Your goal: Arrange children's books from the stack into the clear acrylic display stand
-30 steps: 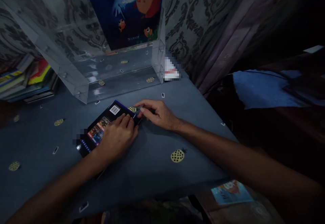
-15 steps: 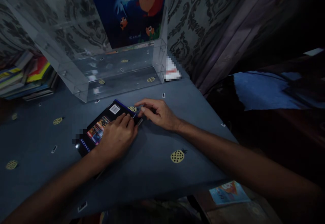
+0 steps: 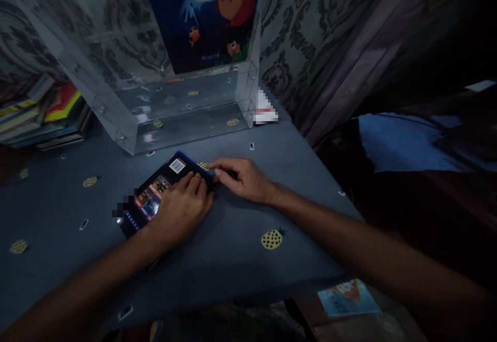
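Note:
A dark book (image 3: 167, 180) lies at a slant on the table, its back cover up, with a barcode and small coloured pictures. My left hand (image 3: 185, 201) rests flat across the book's near right part, fingers stretched over the cover. At the book's far right corner is my right hand (image 3: 244, 179), its thumb and forefinger closed on that corner. The other fingers of this hand are curled and partly hidden. Part of the cover lies out of sight under my left hand and forearm.
Behind the book stands a clear acrylic rack (image 3: 186, 130) holding a picture book (image 3: 209, 26) with orange fish. A pile of books (image 3: 46, 112) is at the left. The table (image 3: 233, 269) has a pineapple-print cloth. Beyond its front edge lies a blue booklet (image 3: 347, 300).
My right thumb and forefinger have closed in on the book's corner, which now lies flatter. My left hand stays on the cover. The view has shifted slightly.

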Demonstrator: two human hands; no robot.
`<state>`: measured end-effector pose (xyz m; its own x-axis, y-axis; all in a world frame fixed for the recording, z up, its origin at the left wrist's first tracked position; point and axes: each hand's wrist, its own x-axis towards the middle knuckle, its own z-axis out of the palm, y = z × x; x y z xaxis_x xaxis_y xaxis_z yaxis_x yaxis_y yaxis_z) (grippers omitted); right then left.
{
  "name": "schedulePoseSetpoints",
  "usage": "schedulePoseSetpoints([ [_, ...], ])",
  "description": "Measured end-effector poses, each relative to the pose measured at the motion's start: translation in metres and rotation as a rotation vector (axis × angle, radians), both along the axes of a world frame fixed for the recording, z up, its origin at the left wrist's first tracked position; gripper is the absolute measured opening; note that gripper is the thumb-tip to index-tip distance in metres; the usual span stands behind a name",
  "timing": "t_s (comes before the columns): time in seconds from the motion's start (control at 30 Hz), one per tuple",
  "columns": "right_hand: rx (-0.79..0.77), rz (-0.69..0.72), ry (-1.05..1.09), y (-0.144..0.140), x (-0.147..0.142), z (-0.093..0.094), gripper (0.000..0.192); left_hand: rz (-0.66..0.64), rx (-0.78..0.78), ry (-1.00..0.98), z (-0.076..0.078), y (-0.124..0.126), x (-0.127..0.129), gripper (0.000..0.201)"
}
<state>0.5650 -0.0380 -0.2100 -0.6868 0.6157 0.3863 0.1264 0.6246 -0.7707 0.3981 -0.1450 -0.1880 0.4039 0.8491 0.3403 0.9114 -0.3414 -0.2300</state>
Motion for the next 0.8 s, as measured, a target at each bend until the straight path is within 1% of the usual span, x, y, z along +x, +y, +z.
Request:
schedulePoseSetpoints([
  [0.1, 0.176, 0.016, -0.026, -0.002, 0.001, -0.002, 0.025, 0.028, -0.037, 0.005, 0.001, 0.0, -0.001, 0.025],
  [0.23, 0.406, 0.021, -0.058, -0.008, 0.001, 0.0, 0.022, 0.041, -0.208, -0.047, 0.014, 0.004, -0.007, 0.022],
  [0.3, 0.49, 0.012, -0.081, -0.011, 0.001, 0.002, 0.021, 0.045, -0.293, -0.101, 0.021, 0.006, -0.014, 0.022],
  [0.37, 0.537, 0.014, -0.111, -0.014, 0.0, 0.005, 0.021, 0.075, -0.348, -0.145, 0.026, 0.008, -0.023, 0.023],
  [0.5, 0.532, 0.026, -0.236, -0.015, -0.002, 0.005, 0.023, 0.112, -0.434, -0.2, 0.029, 0.011, -0.044, 0.036],
  [0.6, 0.45, 0.049, -0.309, -0.014, -0.005, 0.004, 0.025, 0.143, -0.475, -0.206, 0.028, 0.012, -0.053, 0.042],
  [0.7, 0.371, 0.039, -0.321, -0.011, -0.009, 0.002, 0.029, 0.19, -0.459, -0.181, 0.025, 0.014, -0.054, 0.045],
  [0.8, 0.362, 0.028, -0.35, -0.006, -0.015, 0.002, 0.033, 0.241, -0.404, -0.145, 0.021, 0.014, -0.052, 0.047],
])
